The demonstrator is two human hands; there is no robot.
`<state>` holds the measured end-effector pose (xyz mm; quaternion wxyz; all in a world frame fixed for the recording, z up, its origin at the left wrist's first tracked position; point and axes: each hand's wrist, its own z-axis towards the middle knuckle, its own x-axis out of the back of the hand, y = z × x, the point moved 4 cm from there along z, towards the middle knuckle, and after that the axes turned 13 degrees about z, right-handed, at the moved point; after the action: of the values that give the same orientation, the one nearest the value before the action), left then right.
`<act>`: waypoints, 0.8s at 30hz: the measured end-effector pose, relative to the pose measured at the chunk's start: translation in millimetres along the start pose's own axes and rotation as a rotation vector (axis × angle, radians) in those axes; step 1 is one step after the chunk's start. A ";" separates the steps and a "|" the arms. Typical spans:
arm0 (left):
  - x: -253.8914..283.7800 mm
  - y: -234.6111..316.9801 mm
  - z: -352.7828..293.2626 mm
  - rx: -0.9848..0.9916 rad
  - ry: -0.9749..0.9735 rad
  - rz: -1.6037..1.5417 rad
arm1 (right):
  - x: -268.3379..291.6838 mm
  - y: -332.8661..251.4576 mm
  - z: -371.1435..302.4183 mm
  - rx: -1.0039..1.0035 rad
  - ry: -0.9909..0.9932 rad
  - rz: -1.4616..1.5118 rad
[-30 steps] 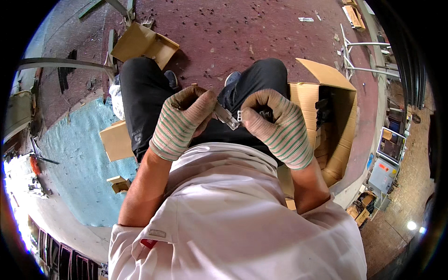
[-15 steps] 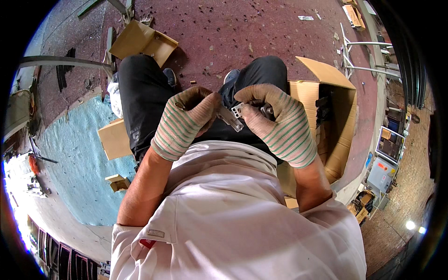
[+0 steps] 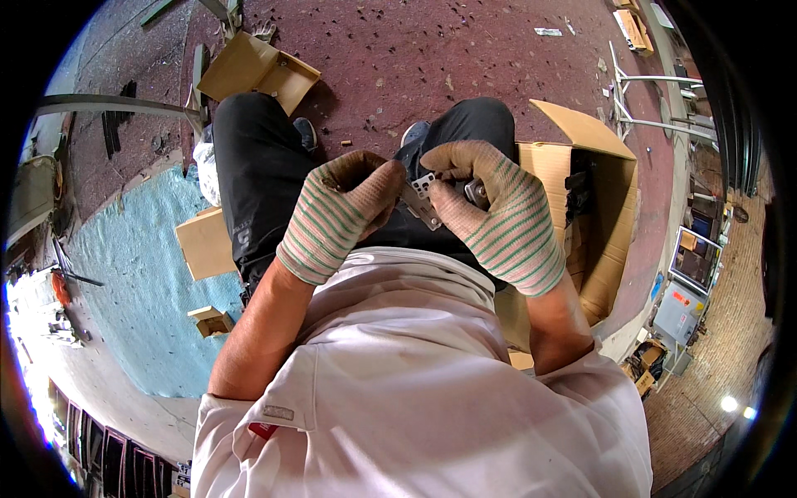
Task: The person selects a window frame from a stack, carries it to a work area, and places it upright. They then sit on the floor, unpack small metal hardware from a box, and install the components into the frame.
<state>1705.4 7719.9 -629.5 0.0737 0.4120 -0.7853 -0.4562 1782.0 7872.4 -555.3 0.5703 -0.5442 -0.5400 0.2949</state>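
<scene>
Both of my hands wear striped, soiled work gloves and meet above my lap. My left hand (image 3: 342, 212) pinches a grey metal bracket (image 3: 425, 212), its thumb and fingers hiding one end. Close against the bracket, my right hand (image 3: 505, 220) grips a small perforated metal plate (image 3: 424, 183) between thumb and forefinger. A rounded, shiny metal piece (image 3: 476, 192) shows inside the curl of the right hand. Whether the bracket and the plate are joined, I cannot tell.
An open cardboard box (image 3: 610, 241) with dark parts inside stands by my right knee. Another open box (image 3: 257, 70) lies beyond my left knee. Smaller cartons (image 3: 206, 245) sit on a blue mat (image 3: 141, 290) at left. Dark bits litter the reddish floor (image 3: 390, 75).
My left hand has shifted slightly right, nearer my right hand. The bracket has turned, now showing a broader face, and more of the perforated plate shows.
</scene>
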 end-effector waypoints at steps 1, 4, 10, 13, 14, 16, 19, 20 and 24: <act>-0.1 -1.0 0.1 0.008 -0.002 -0.016 | 0.5 2.3 -0.3 -0.011 -0.009 0.018; 0.0 -4.4 0.8 0.039 0.003 -0.073 | 1.1 1.8 0.4 -0.010 -0.021 0.024; 1.2 -4.0 1.5 0.038 -0.057 -0.100 | 2.8 -1.3 0.7 -0.031 -0.029 0.064; 1.3 -2.1 1.6 0.058 -0.070 -0.095 | 4.0 -2.5 1.0 -0.033 -0.025 0.064; 1.5 -2.0 1.4 0.068 -0.068 -0.091 | 4.2 -2.5 0.8 -0.039 -0.022 0.069; 1.4 -1.9 2.1 0.056 -0.070 -0.091 | 5.1 -3.6 0.6 -0.040 -0.029 0.061; -0.2 -1.2 2.2 0.055 -0.015 -0.078 | 5.3 -7.3 2.2 -0.033 -0.043 0.044; -1.1 -0.5 2.3 0.058 0.012 -0.071 | 5.4 -8.2 2.5 -0.031 -0.046 0.038; -2.4 4.2 2.2 -0.018 0.029 0.042 | 4.9 -10.1 3.0 0.005 -0.033 -0.011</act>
<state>1703.4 7724.0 -626.8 0.0983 0.4013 -0.7885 -0.4555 1777.9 7875.5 -544.9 0.5642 -0.5350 -0.5516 0.3021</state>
